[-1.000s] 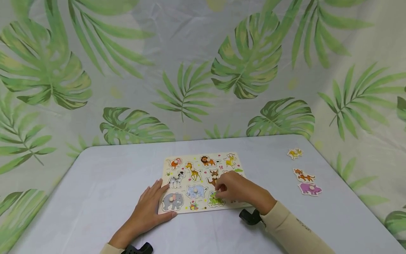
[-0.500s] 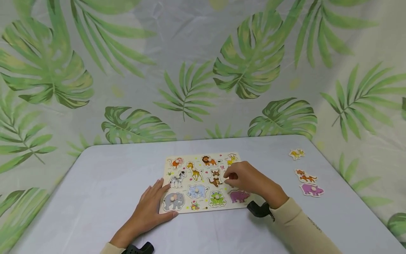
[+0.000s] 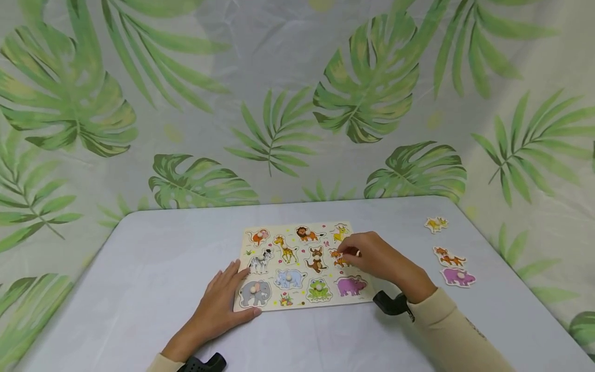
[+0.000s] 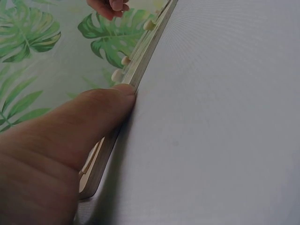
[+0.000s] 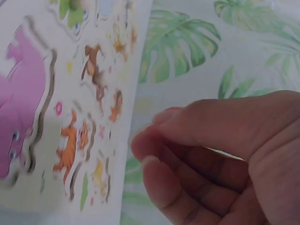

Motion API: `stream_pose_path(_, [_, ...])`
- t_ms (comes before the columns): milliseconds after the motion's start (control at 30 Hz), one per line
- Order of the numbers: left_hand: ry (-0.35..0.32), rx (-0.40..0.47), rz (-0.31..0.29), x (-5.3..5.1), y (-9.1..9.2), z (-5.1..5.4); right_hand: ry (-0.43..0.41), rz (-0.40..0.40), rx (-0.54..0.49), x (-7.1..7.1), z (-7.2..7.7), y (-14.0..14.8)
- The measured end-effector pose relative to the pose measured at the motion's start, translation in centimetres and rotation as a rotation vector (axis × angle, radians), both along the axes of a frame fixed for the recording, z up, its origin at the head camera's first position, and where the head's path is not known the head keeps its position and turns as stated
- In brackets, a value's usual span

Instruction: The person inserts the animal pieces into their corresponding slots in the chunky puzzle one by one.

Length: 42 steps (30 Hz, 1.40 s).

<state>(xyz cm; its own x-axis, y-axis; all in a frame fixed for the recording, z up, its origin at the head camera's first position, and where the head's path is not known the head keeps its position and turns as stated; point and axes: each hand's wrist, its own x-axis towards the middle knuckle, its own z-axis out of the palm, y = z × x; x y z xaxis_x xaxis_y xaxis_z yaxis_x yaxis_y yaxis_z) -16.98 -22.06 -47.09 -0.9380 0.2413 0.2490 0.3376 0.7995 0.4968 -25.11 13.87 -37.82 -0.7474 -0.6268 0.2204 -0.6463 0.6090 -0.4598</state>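
My right hand [image 3: 372,254] and left hand [image 3: 217,299]: bare.
My right sleeve [image 3: 457,338]: beige, banded at the cuff [image 3: 432,309].
Sleeve marking [image 3: 476,328]: dark print on the right one, too small to read.
My left sleeve [image 3: 163,363]: matching beige, only its end showing.
My wrist devices [image 3: 390,304]: black, with rounded ends.

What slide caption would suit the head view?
Left hand touches an animal puzzle board; right hand hovers, curled, near its right edge.

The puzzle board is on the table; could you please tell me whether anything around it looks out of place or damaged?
A tiger piece, a hippo piece and a yellow animal piece lie right of the puzzle board, looking odd because its tiger recess and hippo recess are unfilled. No damage is visible.
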Motion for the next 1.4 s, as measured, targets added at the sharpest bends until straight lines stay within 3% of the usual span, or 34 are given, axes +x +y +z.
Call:
stream_pose_path(733, [0.005, -0.008, -0.003, -0.2, 0.1, 0.1, 0.010, -0.140, 0.043, 1.0, -0.7, 6.0])
stream_pose_path(1400, [-0.020, -0.009, 0.007, -0.1, 0.0, -0.2, 0.156, -0.272, 0.031, 2.0, -1.7, 11.1])
